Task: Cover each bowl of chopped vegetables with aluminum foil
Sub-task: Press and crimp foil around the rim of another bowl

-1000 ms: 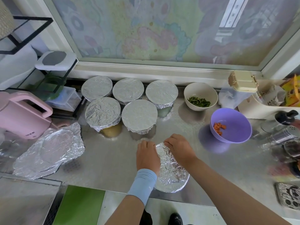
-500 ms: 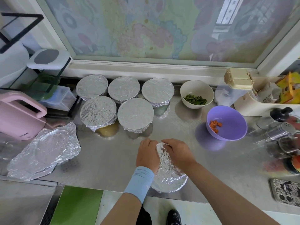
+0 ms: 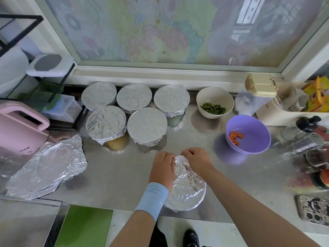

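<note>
Five covered bowls (image 3: 147,124) behind nearest bowl (image 3: 187,189), two open bowls (image 3: 254,134) right, loose foil (image 3: 48,166) left.

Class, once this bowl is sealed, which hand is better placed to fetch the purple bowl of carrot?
Right. The right hand grips the foil-covered bowl on the side nearest the purple bowl; the left hand would likely cross it.

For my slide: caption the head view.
Left hand and right hand crimp foil over a bowl; five covered bowls behind, two bowls uncovered.

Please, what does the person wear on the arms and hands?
The left hand and right hand are bare, without gloves. A light blue band wraps the left wrist. The right forearm has no sleeve or watch.
</note>
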A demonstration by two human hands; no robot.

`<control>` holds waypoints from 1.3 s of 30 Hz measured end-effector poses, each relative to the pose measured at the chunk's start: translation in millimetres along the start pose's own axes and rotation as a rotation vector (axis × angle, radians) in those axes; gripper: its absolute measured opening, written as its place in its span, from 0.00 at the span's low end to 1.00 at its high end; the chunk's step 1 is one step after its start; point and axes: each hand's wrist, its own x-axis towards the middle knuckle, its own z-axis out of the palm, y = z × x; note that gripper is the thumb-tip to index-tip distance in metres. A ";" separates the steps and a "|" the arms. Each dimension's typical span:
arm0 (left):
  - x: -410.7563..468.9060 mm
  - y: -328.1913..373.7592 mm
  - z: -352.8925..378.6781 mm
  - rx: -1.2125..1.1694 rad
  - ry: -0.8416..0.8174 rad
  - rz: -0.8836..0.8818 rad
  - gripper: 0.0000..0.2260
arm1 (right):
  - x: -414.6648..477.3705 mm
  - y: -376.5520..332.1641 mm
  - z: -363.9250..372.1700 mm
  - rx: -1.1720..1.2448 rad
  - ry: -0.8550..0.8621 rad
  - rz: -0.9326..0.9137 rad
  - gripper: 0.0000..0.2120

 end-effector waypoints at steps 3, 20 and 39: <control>1.2 1.3 3.1 0.022 0.009 -0.003 0.09 | -0.9 8.7 3.9 -0.269 0.238 -0.285 0.05; -0.5 0.1 11.1 0.031 0.050 -0.110 0.10 | -15.9 28.0 23.7 -0.396 0.372 -0.617 0.06; -14.4 3.2 5.5 -0.154 0.106 -0.345 0.11 | -12.8 16.7 9.9 -0.383 0.143 -0.596 0.07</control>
